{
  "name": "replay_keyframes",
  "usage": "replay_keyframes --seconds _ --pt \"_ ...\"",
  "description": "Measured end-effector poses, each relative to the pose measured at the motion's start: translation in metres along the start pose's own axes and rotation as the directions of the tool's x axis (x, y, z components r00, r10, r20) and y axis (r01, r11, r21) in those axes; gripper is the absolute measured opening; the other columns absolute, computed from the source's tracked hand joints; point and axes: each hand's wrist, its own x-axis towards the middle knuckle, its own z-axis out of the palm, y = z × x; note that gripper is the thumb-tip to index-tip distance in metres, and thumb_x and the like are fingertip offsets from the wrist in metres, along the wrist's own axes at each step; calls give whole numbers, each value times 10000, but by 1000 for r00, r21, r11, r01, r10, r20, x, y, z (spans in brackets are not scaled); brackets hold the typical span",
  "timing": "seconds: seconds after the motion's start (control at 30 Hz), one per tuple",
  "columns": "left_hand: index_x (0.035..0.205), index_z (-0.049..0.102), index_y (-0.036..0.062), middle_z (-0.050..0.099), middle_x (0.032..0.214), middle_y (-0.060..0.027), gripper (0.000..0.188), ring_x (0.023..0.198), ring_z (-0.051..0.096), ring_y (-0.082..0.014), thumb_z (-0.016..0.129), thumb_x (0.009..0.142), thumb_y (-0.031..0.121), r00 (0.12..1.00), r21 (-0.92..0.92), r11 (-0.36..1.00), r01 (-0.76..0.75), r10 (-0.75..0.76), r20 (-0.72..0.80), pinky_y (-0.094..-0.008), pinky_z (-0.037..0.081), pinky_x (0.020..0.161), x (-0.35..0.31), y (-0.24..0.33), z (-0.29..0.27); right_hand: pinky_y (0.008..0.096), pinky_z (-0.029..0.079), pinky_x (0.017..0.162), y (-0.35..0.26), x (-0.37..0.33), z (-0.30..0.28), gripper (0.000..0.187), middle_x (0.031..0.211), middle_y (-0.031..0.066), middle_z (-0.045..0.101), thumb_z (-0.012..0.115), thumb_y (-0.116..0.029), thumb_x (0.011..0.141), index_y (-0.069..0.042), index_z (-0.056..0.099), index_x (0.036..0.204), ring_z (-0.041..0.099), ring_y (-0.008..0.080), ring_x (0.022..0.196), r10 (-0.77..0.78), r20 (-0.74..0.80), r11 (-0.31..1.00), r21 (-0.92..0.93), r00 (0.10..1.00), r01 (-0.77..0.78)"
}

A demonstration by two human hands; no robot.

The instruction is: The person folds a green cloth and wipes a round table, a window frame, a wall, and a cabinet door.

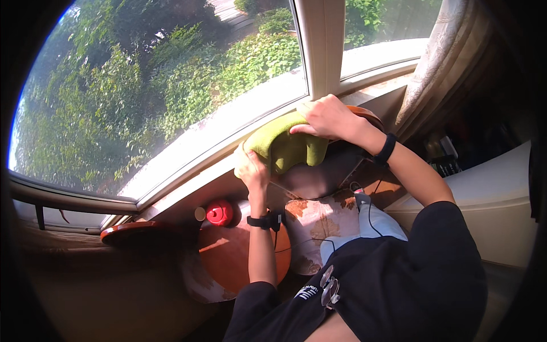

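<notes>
Closest to us we see our own black shirt (399, 285) with a pair of glasses (329, 285) hanging at the collar, and both forearms reaching up and away from it. Just beyond, low on our left, sits a round orange-brown stool (228, 262), and past it a small red pot (219, 212) with a knob on its lid. Beside the stool on our right is a cushion (319, 228) printed with brown leaves, with thin black cables running across it. To our far right stands a pale box-like unit (496, 194).

Farther out we find a green cloth (288, 147), thick and soft, folded over itself in a rumpled bundle. It rests against the lower window frame (211, 154), at the foot of the white upright post (323, 45) that splits the panes.

Our left hand (252, 168) wears a black wristband and holds the cloth's lower left edge, fingers curled shut around the fabric. Our right hand (330, 118), also with a black band at the wrist, lies over the top right of the cloth, fingers bent and closed down on it, thumb pressed to the fabric.

Farthest away, a patterned curtain (439, 62) hangs on our right, and sunlit green bushes (142, 85) fill the glass.
</notes>
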Motion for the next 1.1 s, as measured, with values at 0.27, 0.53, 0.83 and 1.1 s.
replay_keyframes --seconds 0.27,0.53,0.83,1.1 --pt "1067 637 55 572 750 -48 183 630 567 -232 522 945 127 589 420 434 -797 714 378 -381 439 520 58 43 23 438 513 600 55 -91 12 599 679 174 615 536 -611 888 -11 536 898 643 370 667 285 -189 940 247 940 -235" --pt "924 631 41 606 721 -200 282 670 596 -369 493 993 278 585 139 669 -730 507 633 -446 490 604 61 154 57 462 479 631 92 -163 67 407 798 208 601 699 -332 846 0 490 956 595 434 764 449 -228 820 490 864 -297" --pt "660 608 18 612 580 -183 488 508 628 -334 490 968 378 581 201 710 -675 343 738 -417 504 488 21 237 133 485 488 716 126 -225 117 289 902 231 619 648 -189 867 -16 481 1027 599 443 875 442 54 594 730 895 -338" --pt "690 626 114 642 635 -64 408 607 645 -208 512 961 396 384 175 437 -882 453 805 -331 466 581 -41 249 211 395 512 772 150 -246 188 231 971 208 675 660 -120 798 -25 642 1007 648 372 938 203 410 408 790 889 -457"
